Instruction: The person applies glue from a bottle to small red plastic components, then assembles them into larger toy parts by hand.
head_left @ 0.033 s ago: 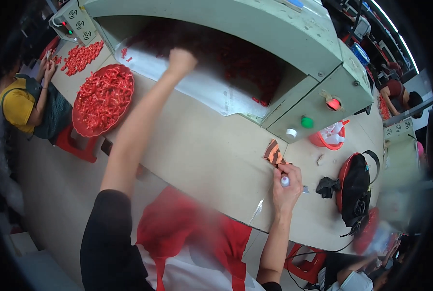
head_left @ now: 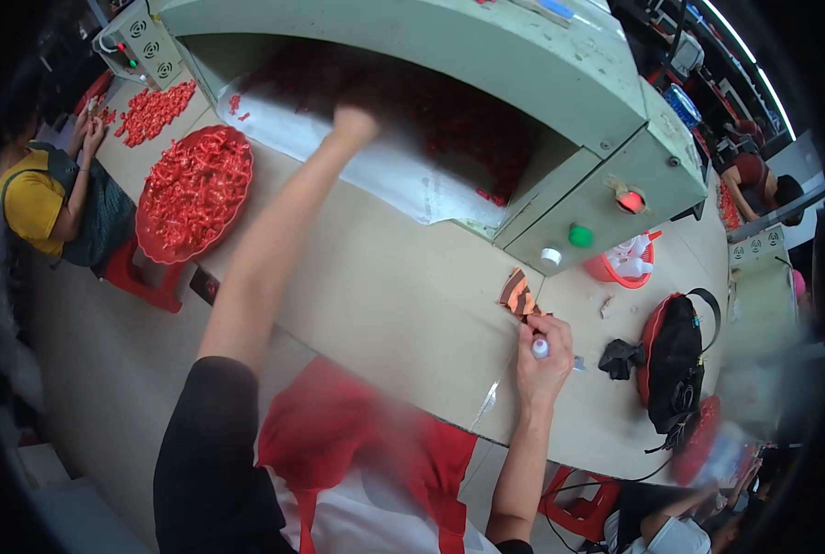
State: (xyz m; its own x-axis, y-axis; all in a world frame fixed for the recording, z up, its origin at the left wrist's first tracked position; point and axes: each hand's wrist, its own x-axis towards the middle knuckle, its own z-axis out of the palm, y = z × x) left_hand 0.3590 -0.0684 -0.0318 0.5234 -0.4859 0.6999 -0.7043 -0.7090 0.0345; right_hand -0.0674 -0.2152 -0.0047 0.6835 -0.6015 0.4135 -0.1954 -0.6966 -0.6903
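Left hand (head_left: 355, 124) (eleven o'clock), shadowed, shows neither opening nor hold; right hand (head_left: 545, 362) (four o'clock) curls round a white, round-ended, plastic-looking bottle (head_left: 541, 348), probably light, best gripped mid-body.

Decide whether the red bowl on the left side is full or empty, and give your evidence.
Full: red pieces cover the inside of the red bowl almost to its scalloped rim; no bottom shows.

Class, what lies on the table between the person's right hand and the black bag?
The head view shows a crumpled black item beside the black bag and a small greyish thing nearer the right hand.
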